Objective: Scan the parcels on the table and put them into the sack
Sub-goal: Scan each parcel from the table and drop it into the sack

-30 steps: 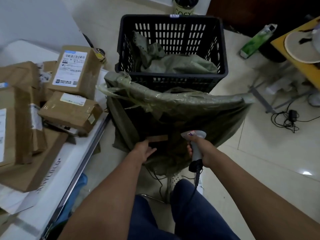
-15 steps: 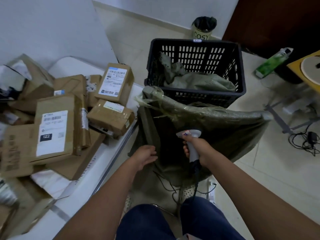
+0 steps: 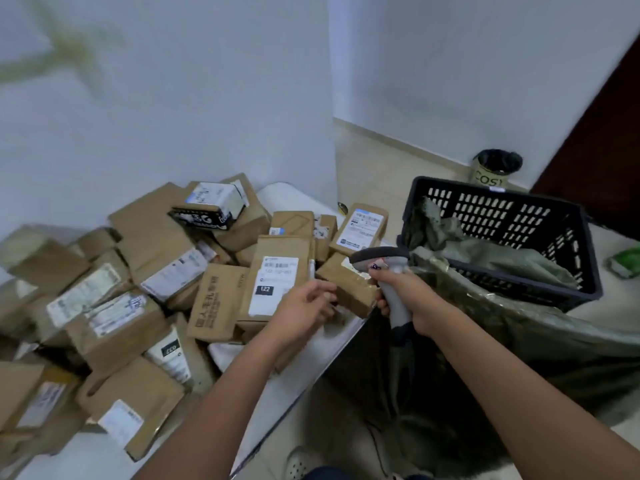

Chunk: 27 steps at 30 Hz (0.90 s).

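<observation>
Parcels (image 3: 145, 306) lay heaped across the white table (image 3: 287, 386), brown cardboard boxes with white labels filling everything from nine o'clock round to twelve. Right hand (image 3: 408, 299) was wrapped round the grey handle of the barcode scanner (image 3: 384, 268), its head pointing toward ten o'clock over a small brown box (image 3: 349, 289) at the table's edge. Left hand (image 3: 308, 306) hovered just beside that box, at its nine o'clock, fingers loosely curled; whether they touched the cardboard I could not tell. A labelled flat box (image 3: 273, 282) lay just beyond the left hand at eleven o'clock. Green sack (image 3: 519, 341) stood open at three o'clock from the hands, beside the table. Behind it, at one o'clock, sat a black plastic crate (image 3: 502, 230) with more green sacking inside, and a small bin (image 3: 495, 168) farther off by the wall.
</observation>
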Motion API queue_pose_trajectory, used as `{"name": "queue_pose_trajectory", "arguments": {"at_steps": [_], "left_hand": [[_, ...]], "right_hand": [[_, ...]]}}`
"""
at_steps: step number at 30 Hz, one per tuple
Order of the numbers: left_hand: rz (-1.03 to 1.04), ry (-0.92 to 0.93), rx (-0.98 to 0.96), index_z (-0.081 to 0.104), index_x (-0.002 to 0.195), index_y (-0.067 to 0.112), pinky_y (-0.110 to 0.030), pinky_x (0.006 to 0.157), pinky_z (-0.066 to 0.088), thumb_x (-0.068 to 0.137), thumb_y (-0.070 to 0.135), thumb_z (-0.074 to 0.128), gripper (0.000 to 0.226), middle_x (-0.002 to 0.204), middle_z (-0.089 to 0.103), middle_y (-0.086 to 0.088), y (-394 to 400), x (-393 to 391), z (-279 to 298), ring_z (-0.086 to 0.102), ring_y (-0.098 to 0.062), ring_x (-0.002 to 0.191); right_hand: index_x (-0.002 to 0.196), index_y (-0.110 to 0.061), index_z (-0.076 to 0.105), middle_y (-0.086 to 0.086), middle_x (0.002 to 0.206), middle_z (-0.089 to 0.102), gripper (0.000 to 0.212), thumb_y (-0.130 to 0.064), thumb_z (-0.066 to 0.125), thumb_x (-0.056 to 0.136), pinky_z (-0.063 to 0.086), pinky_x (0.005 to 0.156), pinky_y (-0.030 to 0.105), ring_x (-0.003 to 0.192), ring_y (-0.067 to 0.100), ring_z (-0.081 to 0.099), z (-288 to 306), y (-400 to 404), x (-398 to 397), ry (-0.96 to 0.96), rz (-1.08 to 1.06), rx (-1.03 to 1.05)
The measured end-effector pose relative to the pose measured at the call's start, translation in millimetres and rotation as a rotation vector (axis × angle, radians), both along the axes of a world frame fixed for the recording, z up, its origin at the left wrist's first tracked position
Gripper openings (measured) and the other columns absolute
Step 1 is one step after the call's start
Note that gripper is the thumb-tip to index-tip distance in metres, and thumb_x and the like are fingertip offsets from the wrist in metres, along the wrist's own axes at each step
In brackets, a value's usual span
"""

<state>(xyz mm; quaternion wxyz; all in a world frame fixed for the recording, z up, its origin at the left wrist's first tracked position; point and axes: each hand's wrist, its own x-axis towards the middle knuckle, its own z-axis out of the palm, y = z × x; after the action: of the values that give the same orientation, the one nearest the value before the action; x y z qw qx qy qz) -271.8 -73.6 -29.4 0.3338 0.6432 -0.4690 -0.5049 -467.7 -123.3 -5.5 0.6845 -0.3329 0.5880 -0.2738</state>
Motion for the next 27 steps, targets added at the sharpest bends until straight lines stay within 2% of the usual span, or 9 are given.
{"name": "queue_pose_trajectory", "arguments": {"at_steps": [3, 7, 10, 12, 14, 18, 21, 24, 27], "left_hand": [[0.192, -0.237, -0.125, 0.065, 0.112, 0.027, -0.024, 0.077, 0.049, 0.098, 0.013, 0.055, 0.022, 0.105, 0.067, 0.007, 1.8, 36.0, 7.5, 0.063, -0.013, 0.093], [0.339, -0.540, -0.029, 0.049, 0.137, 0.022, -0.037, 0.096, 0.041, 0.097, 0.025, 0.056, 0.041, 0.135, 0.052, -0.003, 15.0, 82.3, -6.3, 0.051, -0.026, 0.121], [0.339, -0.541, 0.094, 0.042, 0.143, 0.019, -0.044, 0.110, 0.035, 0.096, 0.039, 0.055, 0.052, 0.149, 0.039, -0.008, 22.6, 102.1, -21.2, 0.038, -0.030, 0.135], [0.265, -0.563, 0.177, 0.038, 0.147, 0.023, -0.048, 0.115, 0.029, 0.096, 0.050, 0.051, 0.060, 0.156, 0.030, -0.008, 24.7, 107.0, -29.4, 0.029, -0.032, 0.142], [0.199, -0.594, 0.212, 0.034, 0.150, 0.023, -0.050, 0.117, 0.027, 0.095, 0.055, 0.048, 0.064, 0.158, 0.025, -0.010, 25.1, 106.0, -30.1, 0.024, -0.035, 0.144], [0.217, -0.569, 0.194, 0.035, 0.150, 0.021, -0.048, 0.118, 0.025, 0.097, 0.050, 0.049, 0.062, 0.156, 0.026, -0.008, 24.3, 101.7, -26.1, 0.022, -0.035, 0.143], [0.258, -0.483, 0.154, 0.043, 0.144, 0.018, -0.044, 0.115, 0.030, 0.097, 0.044, 0.053, 0.055, 0.148, 0.036, -0.005, 26.0, 96.4, -23.0, 0.033, -0.028, 0.135], [0.358, -0.237, 0.099, 0.052, 0.129, 0.015, -0.035, 0.097, 0.044, 0.096, 0.036, 0.059, 0.039, 0.127, 0.055, 0.002, 27.8, 90.5, -18.8, 0.052, -0.017, 0.113], [0.422, -0.052, 0.107, 0.054, 0.113, 0.021, -0.031, 0.080, 0.045, 0.095, 0.034, 0.062, 0.023, 0.114, 0.065, 0.003, 28.3, 93.0, -16.7, 0.060, -0.013, 0.099]], "right_hand": [[0.095, -0.005, 0.065, 0.006, 0.058, 0.059, 0.026, -0.029, 0.069, 0.089, 0.047, 0.047, 0.026, 0.048, 0.016, 0.055, 5.3, 0.1, 20.8, 0.003, 0.039, -0.005], [0.105, -0.001, 0.064, 0.007, 0.058, 0.062, 0.030, -0.027, 0.069, 0.090, 0.049, 0.046, 0.024, 0.047, 0.015, 0.056, 2.2, 2.3, 41.6, 0.010, 0.018, -0.007], [0.107, -0.004, 0.063, 0.012, 0.071, 0.072, 0.029, -0.027, 0.068, 0.091, 0.050, 0.047, 0.024, 0.050, 0.015, 0.059, -3.9, 4.6, 55.2, 0.017, -0.005, -0.002], [0.107, -0.008, 0.064, 0.014, 0.083, 0.075, 0.026, -0.029, 0.068, 0.092, 0.050, 0.049, 0.024, 0.055, 0.017, 0.060, -9.6, 7.4, 65.7, -0.003, 0.002, 0.023], [0.112, -0.009, 0.066, 0.015, 0.095, 0.074, 0.035, -0.034, 0.071, 0.089, 0.051, 0.052, 0.027, 0.061, 0.019, 0.062, -17.6, 10.2, 76.6, -0.013, 0.020, 0.054], [0.113, -0.006, 0.067, 0.018, 0.099, 0.072, 0.047, -0.039, 0.077, 0.082, 0.055, 0.062, 0.032, 0.074, 0.023, 0.065, -29.4, 16.2, 93.3, 0.005, 0.043, 0.078], [0.115, -0.007, 0.065, 0.017, 0.095, 0.073, 0.052, -0.043, 0.078, 0.080, 0.058, 0.075, 0.036, 0.075, 0.024, 0.066, -34.0, 19.8, 99.3, -0.013, 0.050, 0.078], [0.116, -0.008, 0.064, 0.012, 0.080, 0.070, 0.053, -0.044, 0.078, 0.080, 0.056, 0.069, 0.035, 0.067, 0.022, 0.064, -34.1, 18.5, 102.1, -0.016, 0.047, 0.049], [0.116, -0.004, 0.062, 0.010, 0.067, 0.065, 0.051, -0.041, 0.076, 0.083, 0.053, 0.061, 0.033, 0.057, 0.020, 0.060, -30.3, 16.2, 102.0, -0.029, 0.054, 0.032]]}}
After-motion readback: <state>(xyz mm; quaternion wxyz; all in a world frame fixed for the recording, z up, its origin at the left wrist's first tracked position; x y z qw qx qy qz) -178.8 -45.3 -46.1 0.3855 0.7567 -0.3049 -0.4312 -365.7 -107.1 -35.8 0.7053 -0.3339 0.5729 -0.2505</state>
